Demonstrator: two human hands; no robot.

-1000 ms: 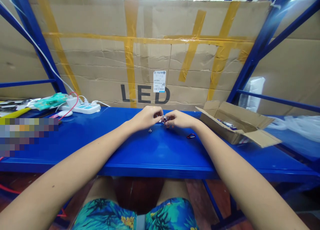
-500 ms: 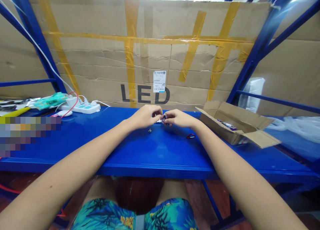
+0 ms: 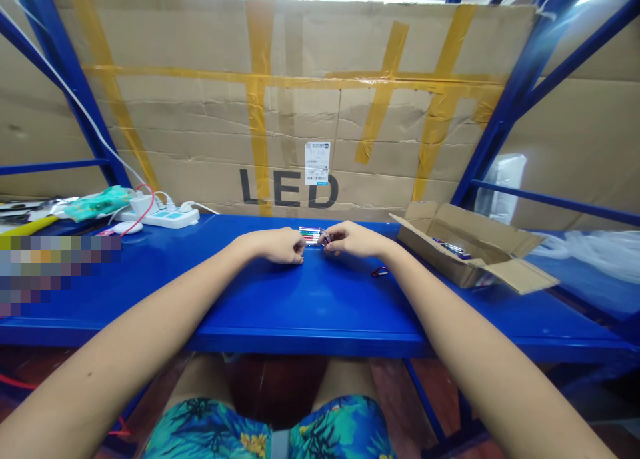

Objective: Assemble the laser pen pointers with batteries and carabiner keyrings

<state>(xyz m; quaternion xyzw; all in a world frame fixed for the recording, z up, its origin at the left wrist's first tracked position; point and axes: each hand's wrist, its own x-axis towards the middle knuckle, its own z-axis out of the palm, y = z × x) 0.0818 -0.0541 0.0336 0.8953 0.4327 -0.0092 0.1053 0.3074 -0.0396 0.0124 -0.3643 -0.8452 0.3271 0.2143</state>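
My left hand is closed with its fingertips down on the blue tabletop. Whatever they hold is hidden, though a small metal piece lay at that spot earlier. Opposite it, my right hand pinches a small dark metallic piece between thumb and fingers. Between and just behind both hands lies a row of shiny coloured strips in silver, green and red; their kind is too small to tell. A small red loop shaped like a carabiner rests on the table below my right wrist.
An open cardboard box with shiny metallic items stands at the right. A white power strip with cables sits at the back left, beside a green plastic packet. Behind the blue table rises a large cardboard panel marked LED.
My left hand has moved nearer and down over the spot of the small metal piece, which is now covered. The coloured row shows more fully. My right hand keeps its pinch almost in place.
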